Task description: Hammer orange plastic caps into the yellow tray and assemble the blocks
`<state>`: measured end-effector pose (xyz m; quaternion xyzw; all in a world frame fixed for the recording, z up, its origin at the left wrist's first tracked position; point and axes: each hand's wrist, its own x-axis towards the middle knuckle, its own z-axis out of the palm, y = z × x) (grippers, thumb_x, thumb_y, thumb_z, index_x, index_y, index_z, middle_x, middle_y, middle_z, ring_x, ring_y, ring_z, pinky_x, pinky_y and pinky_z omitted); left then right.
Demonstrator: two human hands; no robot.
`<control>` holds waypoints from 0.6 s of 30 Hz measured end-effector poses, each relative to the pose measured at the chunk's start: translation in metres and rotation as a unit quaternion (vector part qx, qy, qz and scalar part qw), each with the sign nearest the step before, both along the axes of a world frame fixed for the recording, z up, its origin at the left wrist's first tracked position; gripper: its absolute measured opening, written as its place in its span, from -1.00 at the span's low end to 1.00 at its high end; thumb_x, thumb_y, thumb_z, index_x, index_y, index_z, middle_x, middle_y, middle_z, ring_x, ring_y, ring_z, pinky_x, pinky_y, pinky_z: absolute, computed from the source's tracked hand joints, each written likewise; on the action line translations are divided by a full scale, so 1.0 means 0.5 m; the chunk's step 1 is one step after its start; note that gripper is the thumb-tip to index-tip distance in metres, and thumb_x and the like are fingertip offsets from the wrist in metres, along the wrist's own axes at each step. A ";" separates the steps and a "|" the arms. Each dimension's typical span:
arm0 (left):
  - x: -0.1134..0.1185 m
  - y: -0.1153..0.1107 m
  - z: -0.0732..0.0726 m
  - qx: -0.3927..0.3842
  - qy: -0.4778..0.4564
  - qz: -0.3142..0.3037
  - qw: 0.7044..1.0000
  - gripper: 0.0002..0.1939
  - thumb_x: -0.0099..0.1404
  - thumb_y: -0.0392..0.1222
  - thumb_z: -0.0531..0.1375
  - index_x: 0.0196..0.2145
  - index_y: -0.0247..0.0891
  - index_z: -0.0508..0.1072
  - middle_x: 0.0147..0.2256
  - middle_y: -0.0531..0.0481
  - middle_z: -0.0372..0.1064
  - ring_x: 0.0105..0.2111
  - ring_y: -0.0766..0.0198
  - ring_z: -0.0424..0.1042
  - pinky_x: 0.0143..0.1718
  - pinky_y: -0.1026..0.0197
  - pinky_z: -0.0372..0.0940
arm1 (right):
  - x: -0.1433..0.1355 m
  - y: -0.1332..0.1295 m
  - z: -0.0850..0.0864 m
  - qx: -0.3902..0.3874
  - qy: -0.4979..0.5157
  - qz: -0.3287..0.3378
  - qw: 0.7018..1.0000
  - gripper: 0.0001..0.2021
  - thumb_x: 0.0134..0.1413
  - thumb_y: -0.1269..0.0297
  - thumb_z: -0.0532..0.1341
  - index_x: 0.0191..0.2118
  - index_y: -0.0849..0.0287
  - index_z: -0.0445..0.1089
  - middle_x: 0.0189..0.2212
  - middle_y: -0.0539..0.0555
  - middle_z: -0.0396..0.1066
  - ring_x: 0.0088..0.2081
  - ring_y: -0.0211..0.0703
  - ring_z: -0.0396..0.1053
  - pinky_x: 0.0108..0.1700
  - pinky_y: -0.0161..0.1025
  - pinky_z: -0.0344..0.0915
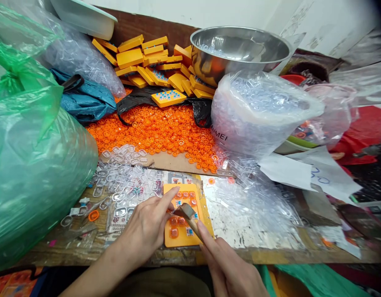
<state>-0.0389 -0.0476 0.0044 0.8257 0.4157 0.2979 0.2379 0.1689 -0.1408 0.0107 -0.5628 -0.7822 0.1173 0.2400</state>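
Observation:
A yellow board point(181, 241) lies on the worktable, with orange square clear-topped pieces point(173, 233) and small blue-and-white parts point(189, 232) set on it. My left hand point(147, 222) rests over the board's left side, index finger stretched along it. Its thumb and other fingers close together at the board, and what they hold is hidden. My right hand point(224, 260) grips the handle of a small hammer point(193, 225). The hammer's metal head lies over the middle of the board, close to the left fingertips.
Behind the board spreads a heap of orange rings point(159, 128). Clear plastic pieces point(125, 181) lie at left. More yellow blocks point(130, 57) are piled at the back beside a steel bowl point(240, 62). A filled white bag point(255, 111) stands right, a green bag point(38, 173) left.

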 end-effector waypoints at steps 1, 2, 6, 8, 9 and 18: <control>-0.001 -0.001 0.001 -0.001 -0.003 0.000 1.000 -0.41 0.30 -0.44 -0.01 0.26 -0.16 0.08 -0.28 -0.05 0.51 -0.31 0.15 0.51 -0.25 0.06 0.47 | 0.001 0.000 -0.003 -0.002 0.015 -0.012 1.000 -0.36 0.24 0.51 -0.03 0.38 -0.06 -0.09 -0.15 0.09 0.52 -0.31 -0.24 0.54 -0.24 -0.40 0.46; -0.002 -0.002 0.001 -0.004 -0.009 0.000 1.000 -0.41 0.30 -0.43 -0.01 0.26 -0.15 0.09 -0.28 -0.04 0.51 -0.31 0.16 0.52 -0.25 0.07 0.47 | 0.004 0.001 -0.004 -0.007 0.033 -0.016 0.999 -0.40 0.26 0.48 -0.01 0.36 -0.07 -0.03 -0.10 0.09 0.51 -0.25 -0.22 0.54 -0.21 -0.40 0.46; -0.003 -0.008 -0.004 -0.025 -0.047 0.036 0.998 -0.49 0.33 -0.39 0.01 0.22 -0.20 0.17 -0.18 -0.10 0.52 -0.24 0.20 0.54 -0.19 0.12 0.48 | 0.043 0.031 -0.003 -0.027 0.104 -0.100 0.989 -0.55 0.25 0.27 0.13 0.24 -0.02 0.25 0.04 0.07 0.45 0.00 -0.11 0.46 -0.02 -0.28 0.42; 0.000 -0.011 -0.012 -0.010 -0.054 0.073 0.996 -0.57 0.35 -0.35 0.01 0.16 -0.26 0.23 -0.07 -0.18 0.49 -0.12 0.17 0.52 -0.10 0.09 0.47 | 0.066 0.062 -0.006 -0.041 0.131 -0.183 0.973 -0.56 0.24 0.15 0.13 0.21 0.08 0.30 0.08 0.11 0.42 0.06 -0.02 0.41 0.05 -0.14 0.39; 0.002 -0.012 -0.017 0.006 -0.052 0.087 0.995 -0.61 0.36 -0.34 0.01 0.13 -0.29 0.26 -0.02 -0.22 0.46 -0.05 0.14 0.49 -0.04 0.05 0.44 | 0.075 0.080 -0.009 -0.052 0.139 -0.212 0.966 -0.54 0.24 0.10 0.11 0.20 0.14 0.31 0.09 0.15 0.41 0.08 0.01 0.40 0.06 -0.09 0.38; 0.008 0.018 -0.013 -0.097 0.085 0.014 0.992 -0.02 0.12 0.29 0.24 0.30 -0.27 -0.02 0.29 -0.48 -0.01 0.31 -0.27 -0.05 0.19 -0.46 -0.02 | 0.042 0.190 -0.032 -0.029 0.078 -0.170 0.982 -0.59 0.23 0.30 0.03 0.12 0.33 0.34 -0.02 0.23 0.44 -0.01 -0.10 0.44 -0.02 -0.20 0.40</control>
